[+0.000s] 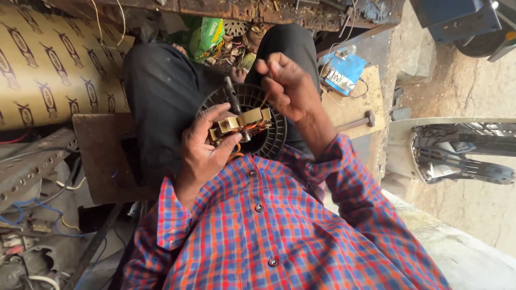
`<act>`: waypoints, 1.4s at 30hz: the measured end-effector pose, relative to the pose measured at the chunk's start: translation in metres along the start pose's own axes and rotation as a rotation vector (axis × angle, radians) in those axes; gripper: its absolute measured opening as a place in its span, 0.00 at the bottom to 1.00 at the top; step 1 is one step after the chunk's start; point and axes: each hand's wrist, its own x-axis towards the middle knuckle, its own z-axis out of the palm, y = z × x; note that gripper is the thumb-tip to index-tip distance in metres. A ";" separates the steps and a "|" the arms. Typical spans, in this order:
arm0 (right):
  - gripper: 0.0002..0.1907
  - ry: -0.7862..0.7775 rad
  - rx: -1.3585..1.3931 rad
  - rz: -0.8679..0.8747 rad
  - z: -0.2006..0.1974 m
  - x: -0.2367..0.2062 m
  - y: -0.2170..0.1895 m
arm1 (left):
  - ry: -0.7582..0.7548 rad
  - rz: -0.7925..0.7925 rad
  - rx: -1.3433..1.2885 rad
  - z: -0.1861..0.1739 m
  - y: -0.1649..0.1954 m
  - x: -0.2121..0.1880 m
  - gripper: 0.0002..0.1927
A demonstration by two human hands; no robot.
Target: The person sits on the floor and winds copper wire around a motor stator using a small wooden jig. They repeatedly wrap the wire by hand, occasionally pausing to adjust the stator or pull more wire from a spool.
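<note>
Motor core (243, 124) sits in my left hand (207, 147), thumb on top of the brass-coloured pole pieces, fingers curled under; grip is closed around it, firm. Copper winding shows orange between the poles. Black ribbed fan disc (271, 137) is behind the core, on the same shaft (232, 95), which sticks up and away from me. All of it is held over my lap, above the dark trousers (161, 96).

Right hand (287, 86) is raised just above the core, fingertips pinched shut on a thin copper wire (264, 100) running down to the winding. Wire is fine enough that I can barely make it out (can't tell how much slack it has).

Risks as I judge them:
- Pull too hard or at a sharp angle and the wire snaps or kinks at the pole edge.
- Dragging it over the metal corner could scrape the enamel, giving a shorted turn.
- Left thumb is pressing near the winding; a slip there could shift the turns.
- Core is only hand-held, no vise. If it rotates on the shaft, tension goes.
- Lose the pinch and the loose end springs back into the coil.

Around me: hammer (355, 122) on a wooden board (352, 104) to the right, blue switch box (342, 72) beside it, and printed cardboard (54, 70) on the left.
</note>
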 end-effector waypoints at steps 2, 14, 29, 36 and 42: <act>0.09 -0.052 -0.044 -0.126 0.009 -0.014 0.010 | 0.018 -0.085 -0.192 -0.001 0.000 0.002 0.26; 0.29 0.295 -0.331 -0.165 0.076 -0.054 0.039 | 0.072 -0.248 -0.340 0.012 0.031 0.035 0.24; 0.18 0.367 -0.420 -0.304 0.071 -0.059 0.059 | -0.145 0.296 0.770 0.013 0.047 0.044 0.10; 0.18 0.304 -0.441 -0.315 0.080 -0.059 0.054 | -0.139 0.330 0.749 0.015 0.058 0.058 0.11; 0.25 0.429 -0.210 -0.237 0.085 -0.059 0.037 | -0.021 0.201 0.100 -0.001 0.053 0.059 0.22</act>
